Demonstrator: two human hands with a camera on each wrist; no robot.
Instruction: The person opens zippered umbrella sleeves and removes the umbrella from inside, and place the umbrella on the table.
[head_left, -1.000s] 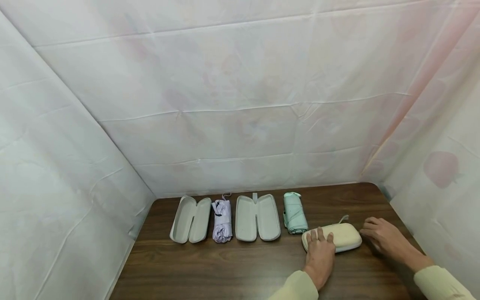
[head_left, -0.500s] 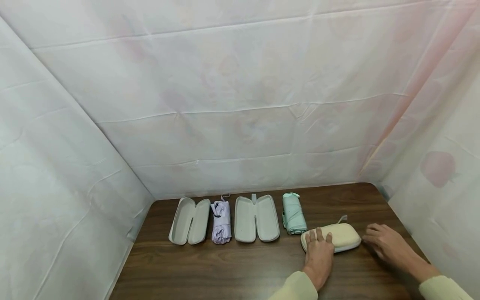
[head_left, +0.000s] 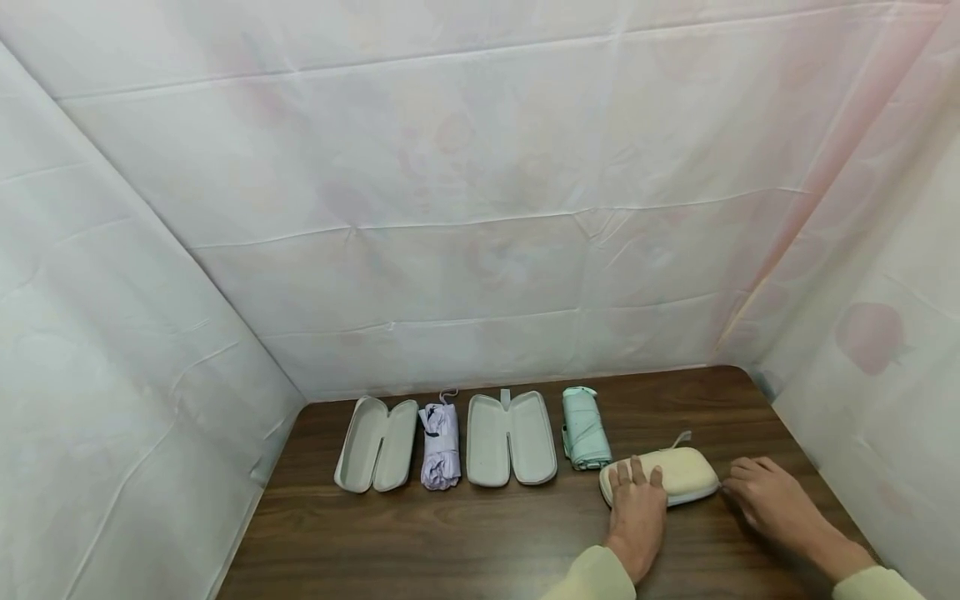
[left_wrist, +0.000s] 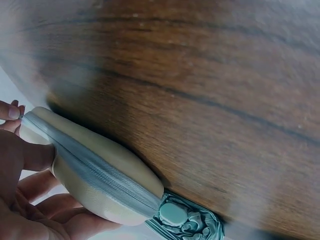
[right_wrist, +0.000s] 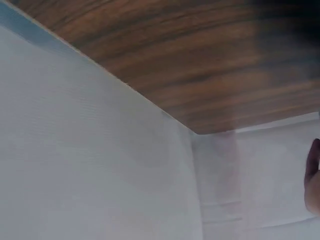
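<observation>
A pale yellow zip case (head_left: 684,471) with a grey zip band lies closed on the table's right side. My left hand (head_left: 637,508) holds its left part, fingers over the top and thumb against the zip side, as the left wrist view shows. At the case's right end, my right hand (head_left: 772,504) pinches something small at the end of the zip, apparently the zip pull. In the left wrist view its fingertips (left_wrist: 9,111) meet there. Only a sliver of that hand (right_wrist: 313,187) shows in the right wrist view. Just behind the case lies a folded mint-green umbrella (head_left: 585,429).
Two grey-lined cases lie spread open, one at the left (head_left: 377,446) and one in the middle (head_left: 512,439). Between them is a folded lilac umbrella (head_left: 441,446). The brown wooden table (head_left: 420,542) meets pale curtain walls (head_left: 450,250) at the back and sides.
The head view has shifted slightly. My left hand stays on the yellow case. The right hand stays by its right end, its wrist and sleeve shifting slightly toward the table's front.
</observation>
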